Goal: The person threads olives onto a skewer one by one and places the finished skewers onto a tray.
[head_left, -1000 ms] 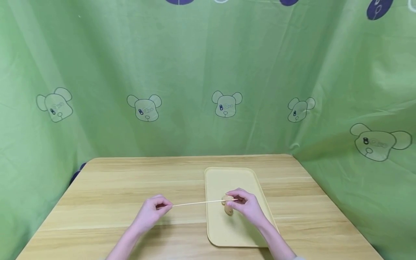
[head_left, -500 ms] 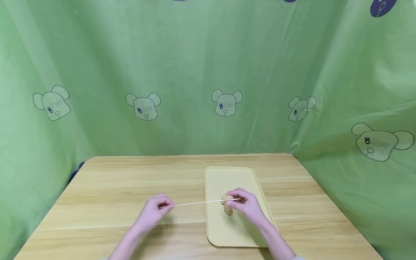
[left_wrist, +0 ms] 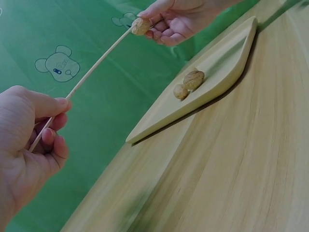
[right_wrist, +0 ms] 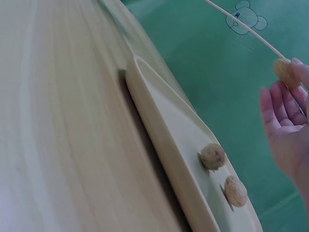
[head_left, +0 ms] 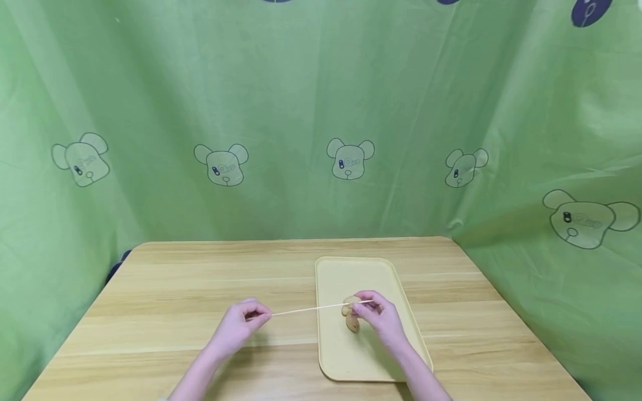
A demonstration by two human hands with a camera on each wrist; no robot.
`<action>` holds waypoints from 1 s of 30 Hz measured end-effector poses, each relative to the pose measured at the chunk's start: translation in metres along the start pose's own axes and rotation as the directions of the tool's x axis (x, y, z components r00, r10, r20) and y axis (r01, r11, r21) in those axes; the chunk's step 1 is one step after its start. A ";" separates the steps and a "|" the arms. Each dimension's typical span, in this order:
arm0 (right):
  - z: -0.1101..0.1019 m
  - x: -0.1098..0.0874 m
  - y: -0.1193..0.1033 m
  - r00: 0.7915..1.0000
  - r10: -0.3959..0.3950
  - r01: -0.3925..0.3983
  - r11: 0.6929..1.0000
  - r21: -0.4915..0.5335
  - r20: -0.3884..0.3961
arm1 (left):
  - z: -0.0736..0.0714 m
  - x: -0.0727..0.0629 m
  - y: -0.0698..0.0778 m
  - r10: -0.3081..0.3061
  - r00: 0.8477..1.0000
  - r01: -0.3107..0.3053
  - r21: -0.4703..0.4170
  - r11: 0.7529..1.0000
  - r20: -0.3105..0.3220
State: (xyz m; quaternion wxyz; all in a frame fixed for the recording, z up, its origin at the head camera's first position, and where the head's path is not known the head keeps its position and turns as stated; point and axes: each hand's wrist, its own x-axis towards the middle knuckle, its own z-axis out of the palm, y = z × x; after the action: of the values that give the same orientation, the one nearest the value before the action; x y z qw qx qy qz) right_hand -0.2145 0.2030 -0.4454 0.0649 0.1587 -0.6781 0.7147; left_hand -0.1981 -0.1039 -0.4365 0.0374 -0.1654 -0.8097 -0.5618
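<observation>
My left hand (head_left: 239,324) pinches a thin wooden skewer (head_left: 306,309) near its left end, thumb against the fingers. The skewer runs right to a wrinkled brown food ball (left_wrist: 140,26), which it pierces, its tip poking out beyond. At that end my right hand (head_left: 379,316) grips the ball at its right side, thumb and fingers close to the skewer, as the right wrist view shows with the threaded ball (right_wrist: 284,72). Below the hand, on the beige tray (head_left: 356,356), lie more such brown balls (head_left: 353,323), close together.
The rectangular tray with a low raised rim stands right of centre on a wood-grain table (head_left: 200,278). Behind and on both sides hangs a green curtain (head_left: 281,111) printed with bear heads.
My right fingers have slid slightly right and up, baring more of the ball and skewer tip. The left hand has shifted a little right, and the skewer slants up more toward the right.
</observation>
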 end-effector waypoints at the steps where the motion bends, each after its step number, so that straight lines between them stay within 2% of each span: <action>1: 0.002 -0.001 0.000 1.000 -0.003 0.004 0.999 0.034 -0.003 | 0.000 0.000 0.000 0.000 1.000 0.000 0.001 1.000 -0.001; 6: 0.009 -0.003 0.001 0.998 -0.049 0.055 0.984 0.171 -0.041 | 0.000 0.000 0.002 0.011 1.000 -0.011 -0.013 1.000 -0.002; 11: 0.012 -0.005 0.000 0.997 -0.061 0.069 0.960 0.273 -0.039 | -0.001 0.001 0.004 -0.004 1.000 0.004 -0.012 1.000 -0.013; 20: 0.020 -0.004 -0.001 0.998 -0.062 0.067 0.951 0.301 -0.026 | -0.003 0.002 0.004 0.023 1.000 -0.023 -0.002 1.000 -0.017; 30: 0.027 -0.005 0.001 0.998 -0.014 0.032 0.956 0.293 -0.063 | -0.004 0.002 0.007 0.001 1.000 -0.002 -0.011 1.000 -0.012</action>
State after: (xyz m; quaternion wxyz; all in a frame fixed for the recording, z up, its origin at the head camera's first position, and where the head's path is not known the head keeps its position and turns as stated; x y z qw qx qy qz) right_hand -0.2062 0.1767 -0.4477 0.0694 0.1530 -0.5602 0.8111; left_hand -0.1984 -0.1052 -0.4284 0.0416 -0.1630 -0.8062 -0.5672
